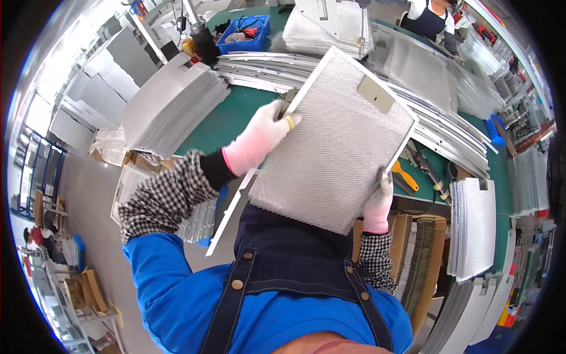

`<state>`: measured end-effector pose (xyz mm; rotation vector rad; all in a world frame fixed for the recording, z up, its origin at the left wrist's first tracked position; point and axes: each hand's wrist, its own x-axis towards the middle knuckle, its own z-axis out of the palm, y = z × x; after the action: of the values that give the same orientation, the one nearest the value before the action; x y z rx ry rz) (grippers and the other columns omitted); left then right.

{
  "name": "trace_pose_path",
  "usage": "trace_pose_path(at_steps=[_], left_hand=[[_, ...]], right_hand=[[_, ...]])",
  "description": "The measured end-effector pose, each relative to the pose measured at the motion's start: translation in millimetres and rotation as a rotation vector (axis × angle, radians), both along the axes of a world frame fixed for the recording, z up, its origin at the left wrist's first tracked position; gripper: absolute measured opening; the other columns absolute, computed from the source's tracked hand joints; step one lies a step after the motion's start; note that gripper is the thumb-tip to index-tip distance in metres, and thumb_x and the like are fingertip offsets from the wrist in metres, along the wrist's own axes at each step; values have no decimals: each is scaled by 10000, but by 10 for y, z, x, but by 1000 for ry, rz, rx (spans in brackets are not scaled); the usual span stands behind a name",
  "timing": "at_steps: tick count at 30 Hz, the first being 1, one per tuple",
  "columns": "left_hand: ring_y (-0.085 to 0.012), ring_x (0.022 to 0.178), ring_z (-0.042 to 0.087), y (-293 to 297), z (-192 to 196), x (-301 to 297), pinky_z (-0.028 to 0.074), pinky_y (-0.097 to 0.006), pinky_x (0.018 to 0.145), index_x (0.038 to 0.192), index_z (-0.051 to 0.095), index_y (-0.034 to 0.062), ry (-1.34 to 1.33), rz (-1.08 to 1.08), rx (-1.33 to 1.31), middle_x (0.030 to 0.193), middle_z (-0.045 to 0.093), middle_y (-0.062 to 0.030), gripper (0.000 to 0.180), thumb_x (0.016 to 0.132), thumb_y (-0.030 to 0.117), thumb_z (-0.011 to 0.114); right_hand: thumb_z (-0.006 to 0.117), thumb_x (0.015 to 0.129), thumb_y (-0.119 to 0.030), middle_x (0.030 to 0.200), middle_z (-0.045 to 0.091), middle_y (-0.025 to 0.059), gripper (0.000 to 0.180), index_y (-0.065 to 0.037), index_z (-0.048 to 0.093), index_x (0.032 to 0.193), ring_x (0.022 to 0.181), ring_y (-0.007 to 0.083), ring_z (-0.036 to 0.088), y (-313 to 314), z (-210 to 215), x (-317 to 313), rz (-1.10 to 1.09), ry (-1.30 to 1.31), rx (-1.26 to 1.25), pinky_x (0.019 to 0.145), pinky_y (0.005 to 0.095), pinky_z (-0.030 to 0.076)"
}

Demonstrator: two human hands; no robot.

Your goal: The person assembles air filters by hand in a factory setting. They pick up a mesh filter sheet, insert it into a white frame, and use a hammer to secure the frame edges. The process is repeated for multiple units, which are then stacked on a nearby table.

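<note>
A rectangular metal mesh panel with a thin pale frame is held up, tilted, in the middle of the frame, above a green desk. The left hand, in a white and pink glove, is clenched on the panel's upper left edge, its fingers wrapped around the frame. The right hand, in a matching glove, is closed on the panel's lower right edge, with the fingers hidden behind the mesh. A small grey tab is seen near the panel's upper corner. Checked sleeves, a blue top and a dark apron fill the lower part of the frame.

A blue bin is seen at the upper centre-left of the frame on the desk; small red and dark items lie inside it, too small to be told apart. Just left of it stands a dark bottle. A stack of mesh sheets lies at the upper left, and long metal strips are piled behind the panel. At the right, an orange-handled tool lies on the desk beside another stack of mesh sheets. Cardboard boxes sit below the desk edge at the left. Another person is seen at the top right.
</note>
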<state>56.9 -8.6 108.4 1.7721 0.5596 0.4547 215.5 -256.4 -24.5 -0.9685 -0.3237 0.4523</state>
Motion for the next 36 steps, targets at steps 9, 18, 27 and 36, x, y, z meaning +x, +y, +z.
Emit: trace_pose_path(at_steps=[9,18,27,36], left_hand=[[-121,922,553,-441,-817,-274,472,-285,857,1165,579,-55,-35,-28,-56,977,628,-65,257,1038,168,581],[-130,950,548,-417,-942,-564,453,-287,893,1246,558,-55,25,-84,112,1001,616,-90,285,1049,147,520],[-311,861,618,-361,-778,-565,517,-385,766,1361,561,10,-179,173,883,944,593,-130,499,875,4,673],[-143,816,524,-457,-319,-469,458,-289,778,1251,560,-38,-441,227,262,922,586,-79,269,1053,134,503]], right_hand=[[533,1051,-294,1321,594,136,478,29,471,1397,1200,203,573,-415,-116,98,-136,47,-121,1062,342,435],[454,1089,-340,1307,587,133,476,46,509,1363,1183,186,563,-444,207,-9,-295,-2,-237,1052,318,423],[336,1137,-254,1284,584,191,461,132,538,1289,1145,231,594,-221,677,-61,-410,-263,-320,994,329,484],[477,1088,-262,1328,544,219,480,121,479,1378,1200,275,549,-112,1380,111,-536,-722,-352,1063,396,416]])
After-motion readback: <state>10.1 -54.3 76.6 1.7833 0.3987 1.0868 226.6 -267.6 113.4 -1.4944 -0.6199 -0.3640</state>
